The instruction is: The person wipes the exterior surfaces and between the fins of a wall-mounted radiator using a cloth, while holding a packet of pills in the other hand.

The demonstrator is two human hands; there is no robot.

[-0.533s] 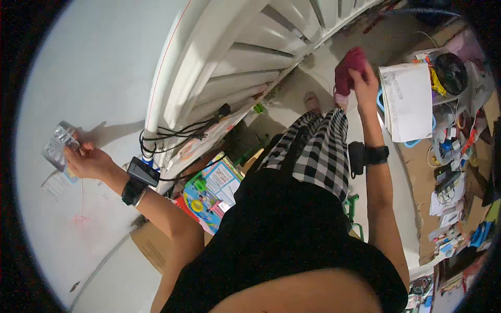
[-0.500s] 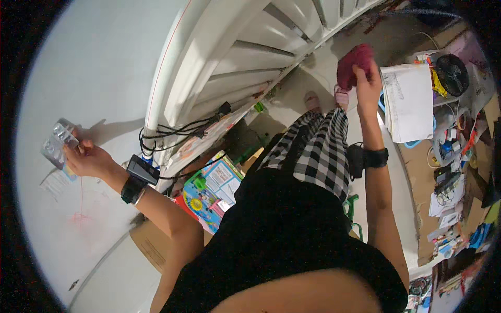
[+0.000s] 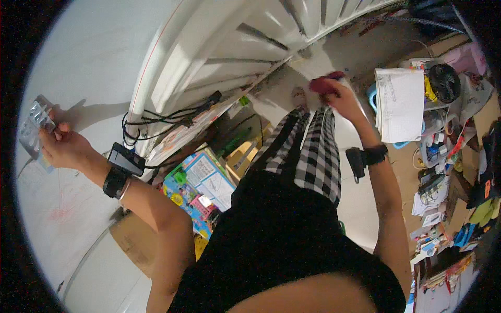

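Note:
My left hand [image 3: 62, 146] is raised at the far left against a white wall [image 3: 78, 68] and grips a clear blister pack [image 3: 35, 128] with shiny cells. My right hand [image 3: 339, 94] reaches forward at the upper middle and holds a dark red cloth-like thing [image 3: 324, 83], blurred by motion. Both wrists carry black bands with small devices. Below me I see my black top and checked trousers [image 3: 313, 151], with one foot [image 3: 299, 96] on the pale floor.
A white stair structure [image 3: 235, 47] arches across the top, with black cables [image 3: 167, 117] hanging beneath. Colourful boxes [image 3: 201, 185] and cardboard lie at its base. A cluttered table on the right holds a paper pad [image 3: 399, 101], a small black fan [image 3: 443, 83] and several small items.
My right hand with the red thing has dropped lower and swung left, toward my foot. My left hand still holds the blister pack at the wall, barely shifted.

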